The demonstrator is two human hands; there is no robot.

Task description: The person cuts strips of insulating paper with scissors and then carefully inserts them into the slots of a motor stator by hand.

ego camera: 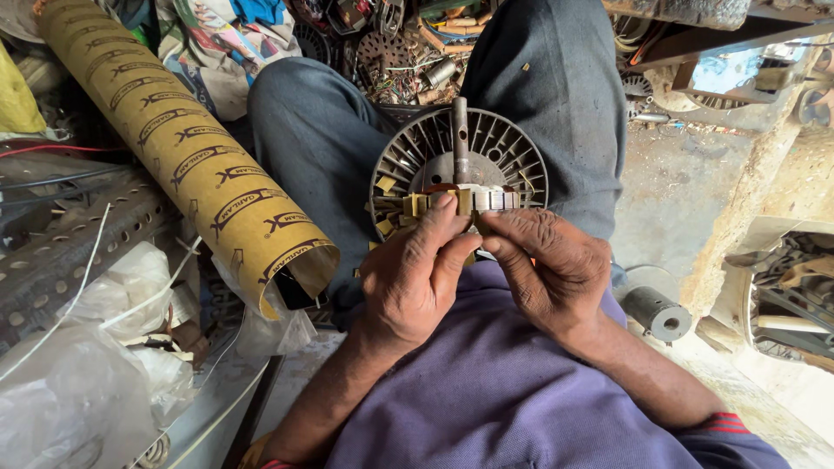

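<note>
Our left hand and right hand fingers pinch the fan stator's yellow slot-insulation strips; a slip risks tearing them.

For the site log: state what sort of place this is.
Probably a small motor-winding repair workshop: both hands hold a slotted motor stator with a shaft, a roll of yellow insulation paper lies beside, and scrap metal parts pile behind.

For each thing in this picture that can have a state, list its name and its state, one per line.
Slotted motor core: held upright between the knees, shaft up.
Left hand: gripping the core's near edge.
Right hand: pinching the near edge.
Yellowish paper strips: pushed into slots.
Brown paper roll: rolled, lying slanted.
Small grey cylinder: lying untouched.
</note>
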